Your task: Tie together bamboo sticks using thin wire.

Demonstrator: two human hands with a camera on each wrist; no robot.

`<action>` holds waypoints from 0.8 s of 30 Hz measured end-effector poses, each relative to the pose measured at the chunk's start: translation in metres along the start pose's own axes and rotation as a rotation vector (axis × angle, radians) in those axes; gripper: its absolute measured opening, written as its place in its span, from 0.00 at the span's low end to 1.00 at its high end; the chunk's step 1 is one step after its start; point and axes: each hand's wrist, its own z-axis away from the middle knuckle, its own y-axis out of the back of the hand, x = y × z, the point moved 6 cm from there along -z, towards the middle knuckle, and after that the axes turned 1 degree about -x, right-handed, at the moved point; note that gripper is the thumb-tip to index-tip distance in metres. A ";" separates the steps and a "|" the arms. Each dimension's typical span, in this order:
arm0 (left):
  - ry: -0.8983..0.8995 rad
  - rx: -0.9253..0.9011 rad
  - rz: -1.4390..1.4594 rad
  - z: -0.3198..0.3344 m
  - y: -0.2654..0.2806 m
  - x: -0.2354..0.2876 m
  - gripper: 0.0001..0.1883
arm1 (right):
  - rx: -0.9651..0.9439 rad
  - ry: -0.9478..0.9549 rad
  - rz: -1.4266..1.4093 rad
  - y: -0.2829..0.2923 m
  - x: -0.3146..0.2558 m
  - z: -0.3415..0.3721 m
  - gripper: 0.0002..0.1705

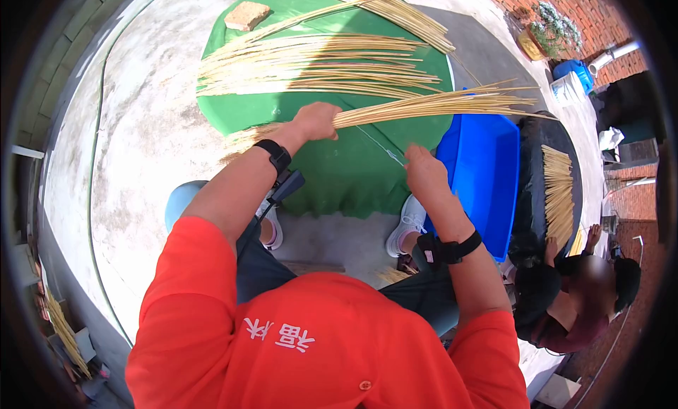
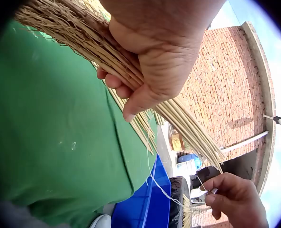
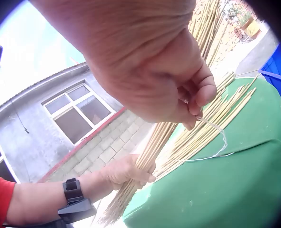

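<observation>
My left hand [image 1: 316,121] grips a bundle of straw-coloured stalks [image 1: 424,107] around its middle, the brushy ends at the left and the thin ends spread to the right. In the left wrist view the thumb and fingers of the left hand [image 2: 155,61] wrap the stalks [image 2: 188,128]. Lower right of it, my right hand [image 1: 427,175] pinches a thin white string [image 1: 381,149]. The right wrist view shows the string [image 3: 222,137] looping down from the fingertips of the right hand [image 3: 150,71] over the green cloth [image 3: 245,166].
More stalks [image 1: 318,67] lie across the green-covered table [image 1: 332,176], with a brick [image 1: 247,16] at its far left. A blue bin [image 1: 487,176] stands at the right. Beyond it a person [image 1: 575,296] sits near another pile of stalks [image 1: 558,190].
</observation>
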 end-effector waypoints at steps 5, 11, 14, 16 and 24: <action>0.022 -0.024 -0.105 -0.012 -0.022 -0.001 0.20 | 0.096 0.105 -0.199 0.015 -0.006 0.010 0.06; 0.049 -0.060 -0.167 -0.029 -0.028 -0.015 0.20 | 0.000 0.313 -0.147 0.011 -0.038 0.008 0.06; 0.069 -0.149 -0.165 -0.043 -0.029 -0.032 0.21 | -0.026 0.351 -0.076 -0.004 -0.049 0.007 0.06; 0.015 -0.166 -0.284 -0.052 -0.031 -0.039 0.24 | -0.026 0.363 -0.050 -0.012 -0.053 0.004 0.06; -0.013 -0.208 -0.515 -0.087 -0.016 -0.038 0.34 | -0.038 0.254 -0.091 -0.037 -0.038 -0.010 0.05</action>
